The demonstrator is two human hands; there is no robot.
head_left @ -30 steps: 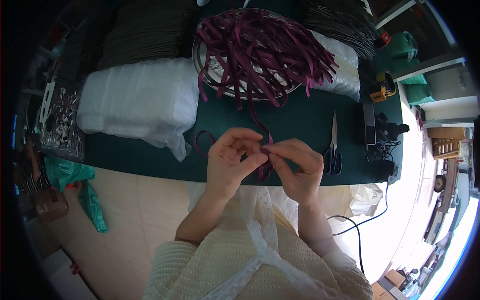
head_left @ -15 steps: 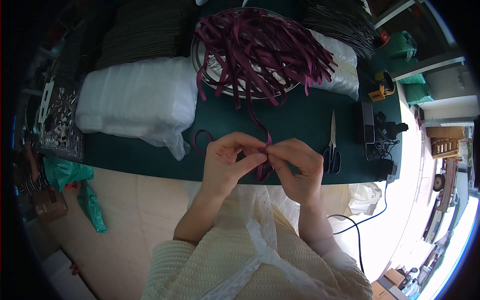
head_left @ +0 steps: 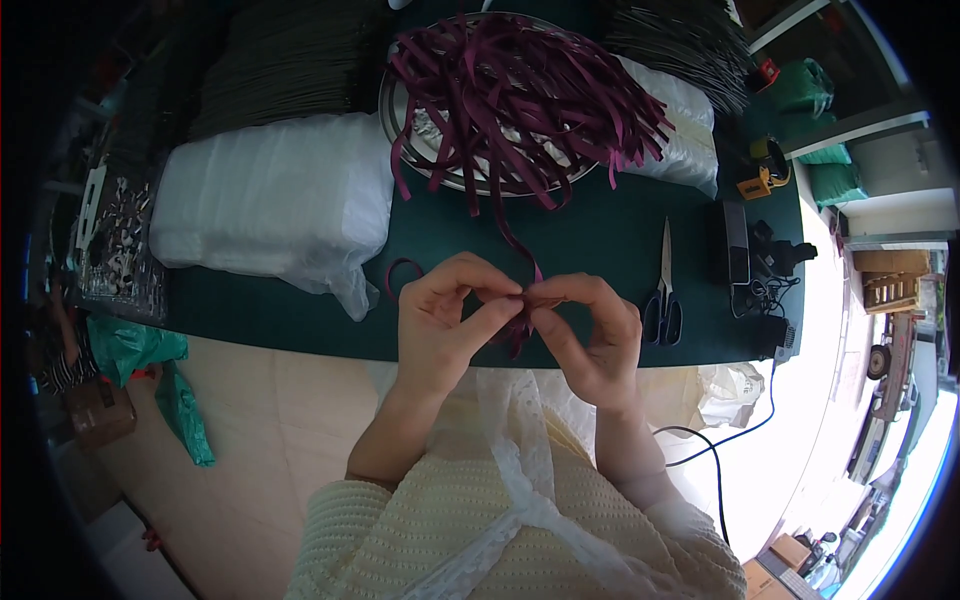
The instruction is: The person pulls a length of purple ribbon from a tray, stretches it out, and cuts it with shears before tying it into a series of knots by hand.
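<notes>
A narrow purple ribbon point(head_left: 516, 243) runs from the heap toward me and ends between my fingertips. My left hand point(head_left: 442, 318) pinches it between thumb and forefinger. Close against it, my right hand point(head_left: 592, 335) pinches the same ribbon, the two sets of fingertips almost touching. Short folds of ribbon hang just below the pinch, and a loop of it curves out left of my left hand. The exact shape of the ribbon at the fingertips is partly hidden. Beyond my hands, a round metal tray point(head_left: 388, 115) bears a large heap of purple ribbons point(head_left: 520, 90).
Scissors point(head_left: 664, 295) with dark handles lie right of my right hand. A plastic-wrapped white bundle point(head_left: 275, 195) sits on the left of the green table point(head_left: 450, 222). A black device point(head_left: 732, 245) with cables stands at the right edge. Dark strands point(head_left: 290, 60) are piled at the back.
My left hand has shifted slightly left and up, and my fingertips have moved a little apart. Both hands still pinch the ribbon, whose folds below have changed shape.
</notes>
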